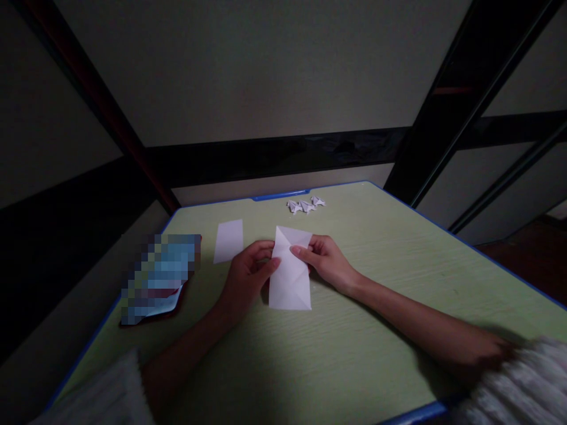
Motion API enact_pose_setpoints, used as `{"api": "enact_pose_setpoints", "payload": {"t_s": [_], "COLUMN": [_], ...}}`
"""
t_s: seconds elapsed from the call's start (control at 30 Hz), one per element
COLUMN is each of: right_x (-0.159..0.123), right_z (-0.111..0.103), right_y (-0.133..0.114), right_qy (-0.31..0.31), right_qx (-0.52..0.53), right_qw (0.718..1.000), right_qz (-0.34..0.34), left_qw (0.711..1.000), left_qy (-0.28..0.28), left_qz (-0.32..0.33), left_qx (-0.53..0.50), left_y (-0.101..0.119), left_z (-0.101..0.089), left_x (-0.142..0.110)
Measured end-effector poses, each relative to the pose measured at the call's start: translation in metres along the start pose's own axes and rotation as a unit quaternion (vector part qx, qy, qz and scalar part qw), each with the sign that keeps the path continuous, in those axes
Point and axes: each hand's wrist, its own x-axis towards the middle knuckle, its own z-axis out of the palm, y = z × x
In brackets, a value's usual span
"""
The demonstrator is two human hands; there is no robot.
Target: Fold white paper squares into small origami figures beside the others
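A white rectangular sheet of paper (pixel 290 286) with crease lines is held up over the table, its long side running toward me. My left hand (pixel 253 265) pinches its left edge, thumb on top and the other fingers partly behind. On the right edge, my right hand (pixel 325 258) grips the sheet near its upper part, the thumb lying on the creased face. Diagonal creases cross near the paper's upper end. What the fingers do underneath is hidden.
A second white sheet (pixel 229 241) lies flat left of my hands. Several small folded paper figures (pixel 305 205) stand near the far edge of the light green table (pixel 398 236). A blurred-out bluish item (pixel 163 280) lies at the left. Panelled doors (pixel 274 77) rise behind.
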Motion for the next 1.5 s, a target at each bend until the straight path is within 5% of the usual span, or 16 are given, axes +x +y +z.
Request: {"api": "enact_pose_setpoints", "payload": {"t_s": [0.5,0.97,1.5], "right_x": [0.0012,-0.0032,-0.0027], "right_z": [0.0008,-0.0013,0.0005], "right_y": [0.0004,-0.0007,-0.0034], "right_qy": [0.024,-0.036,-0.025], "right_qx": [0.101,-0.053,-0.023], "right_qw": [0.994,0.998,0.999], "right_qz": [0.028,-0.017,0.019], "left_qw": [0.989,0.997,0.994], "left_qy": [0.066,0.025,0.004], "left_qz": [-0.035,-0.067,-0.053], "left_qx": [-0.127,-0.033,0.098], "left_y": [-0.0017,-0.0104,-0.0013], "left_z": [-0.0092,-0.0055,-0.0039], "left_x": [0.0055,0.0057,0.0045]}}
